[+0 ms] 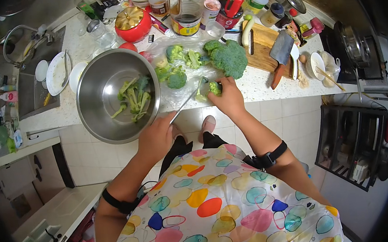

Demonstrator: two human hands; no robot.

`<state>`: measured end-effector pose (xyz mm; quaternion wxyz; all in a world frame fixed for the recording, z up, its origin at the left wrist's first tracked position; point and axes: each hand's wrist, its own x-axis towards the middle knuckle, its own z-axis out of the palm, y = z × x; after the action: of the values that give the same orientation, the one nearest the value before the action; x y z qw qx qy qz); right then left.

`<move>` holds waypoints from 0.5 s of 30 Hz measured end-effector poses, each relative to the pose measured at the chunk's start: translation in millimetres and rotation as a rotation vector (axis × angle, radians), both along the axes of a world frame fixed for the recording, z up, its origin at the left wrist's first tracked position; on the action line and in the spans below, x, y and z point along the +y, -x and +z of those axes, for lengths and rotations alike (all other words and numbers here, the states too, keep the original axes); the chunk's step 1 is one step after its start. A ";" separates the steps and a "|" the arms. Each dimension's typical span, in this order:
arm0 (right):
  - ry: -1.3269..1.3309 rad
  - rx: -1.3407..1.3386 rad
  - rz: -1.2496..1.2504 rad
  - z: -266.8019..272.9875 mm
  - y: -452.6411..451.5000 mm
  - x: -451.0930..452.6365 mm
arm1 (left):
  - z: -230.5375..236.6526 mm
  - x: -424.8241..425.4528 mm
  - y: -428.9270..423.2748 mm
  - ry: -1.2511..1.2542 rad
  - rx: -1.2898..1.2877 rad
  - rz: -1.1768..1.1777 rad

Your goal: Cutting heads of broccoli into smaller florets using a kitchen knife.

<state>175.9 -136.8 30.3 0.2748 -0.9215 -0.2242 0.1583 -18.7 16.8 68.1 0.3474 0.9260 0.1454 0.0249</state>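
My left hand (157,134) is closed on the handle of a small knife (185,104), its blade pointing towards a cut broccoli piece (200,92) on a clear plastic bag (174,96). The fingers of my right hand (228,95) hold a small broccoli floret (215,88) at the counter's front edge. Behind them lie a large broccoli head (231,59) and several florets (177,78). To the left, a big steel bowl (87,106) contains cut broccoli stems (135,98) and reaches past the counter's edge.
A wooden cutting board (260,53) with a cleaver (282,49) lies at the right, near a white bowl (313,65) with chopsticks. Bottles, jars and a red pot (133,27) crowd the back. Plates (58,72) stand beside the sink (32,97) at the left.
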 end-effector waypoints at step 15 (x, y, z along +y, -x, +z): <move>-0.141 0.081 -0.252 -43.9 -3.7 -18.2 | -14.4 -17.3 -11.6 -0.130 0.169 -0.173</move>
<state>179.7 -155.0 -13.6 0.3655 -0.9136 -0.1058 0.1434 -7.1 -0.5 53.7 0.2740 0.9545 0.0920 -0.0736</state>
